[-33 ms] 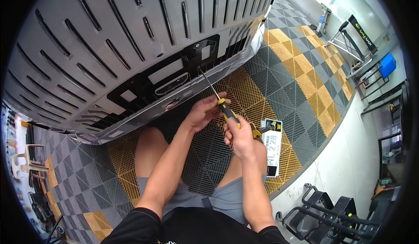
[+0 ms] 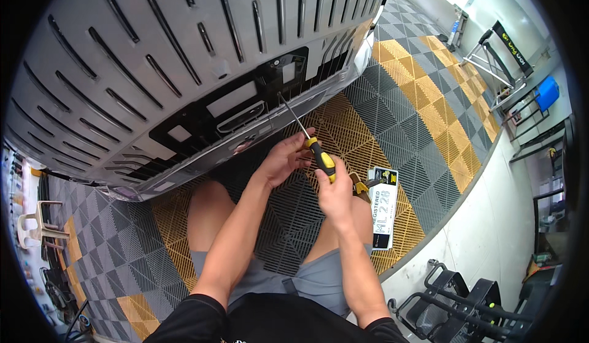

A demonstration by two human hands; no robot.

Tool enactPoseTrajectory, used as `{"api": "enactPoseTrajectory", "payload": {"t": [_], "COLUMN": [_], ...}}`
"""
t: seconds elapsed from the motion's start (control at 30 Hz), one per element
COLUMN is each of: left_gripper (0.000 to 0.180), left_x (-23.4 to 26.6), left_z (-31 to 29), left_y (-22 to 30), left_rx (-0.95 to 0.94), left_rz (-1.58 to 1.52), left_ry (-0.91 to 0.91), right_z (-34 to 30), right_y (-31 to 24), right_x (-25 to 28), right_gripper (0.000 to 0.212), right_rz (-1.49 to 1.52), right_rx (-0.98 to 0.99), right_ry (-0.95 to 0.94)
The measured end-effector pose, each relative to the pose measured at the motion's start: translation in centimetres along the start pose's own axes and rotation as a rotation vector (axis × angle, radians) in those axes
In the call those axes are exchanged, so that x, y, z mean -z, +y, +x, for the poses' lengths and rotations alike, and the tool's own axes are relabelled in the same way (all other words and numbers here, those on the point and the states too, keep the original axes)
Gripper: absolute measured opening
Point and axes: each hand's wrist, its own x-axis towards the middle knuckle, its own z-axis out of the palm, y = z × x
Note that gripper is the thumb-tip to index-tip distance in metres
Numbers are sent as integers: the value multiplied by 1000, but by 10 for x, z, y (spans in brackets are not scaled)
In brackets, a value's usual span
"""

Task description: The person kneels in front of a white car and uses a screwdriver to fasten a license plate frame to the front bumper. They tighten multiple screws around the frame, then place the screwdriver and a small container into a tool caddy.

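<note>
Head | right hand (image 2: 336,198) clasping screwdriver (image 2: 320,157) | left hand (image 2: 282,161) half-curled at its shaft (image 2: 295,117), contact unclear

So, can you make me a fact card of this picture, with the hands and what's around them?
Tool: yellow-and-black screwdriver with a thin metal shaft
Right hand: holding the back end of the handle
Left hand: fingers by the front of the handle; touching or not is hard to tell
Tool tip: at the long black plastic mount
Behind the mount: big silver slotted panel
On the floor, right: white rectangular plate
Floor: grey and yellow ridged tiles
</note>
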Motion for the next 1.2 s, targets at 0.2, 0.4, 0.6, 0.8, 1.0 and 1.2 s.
{"api": "enactPoseTrajectory", "payload": {"t": [0.2, 0.4, 0.6, 0.8, 1.0, 1.2], "left_gripper": [34, 34, 37, 15, 13, 15], "left_x": [-28, -5, 11, -9, 4, 8], "left_z": [15, 20, 23, 39, 53, 55], "left_y": [-17, -22, -35, -31, -34, -32], "left_rx": [-130, -150, -187, -230, -231, -267], "left_rz": [342, 333, -215, -201, -284, -347], "left_ry": [282, 216, -80, -83, -283, -413], "right_z": [3, 8, 0, -11, 5, -3], "right_y": [12, 39, 33, 10, 15, 10], "right_x": [13, 23, -6, -2, 19, 23], "right_gripper": [53, 63, 44, 79, 85, 66], "right_rz": [13, 1819, 40, 922, 1611, 1772], "right_rx": [56, -833, 5, -525, -672, -695], "right_ry": [-119, -499, -83, -327, -541, -524]}}
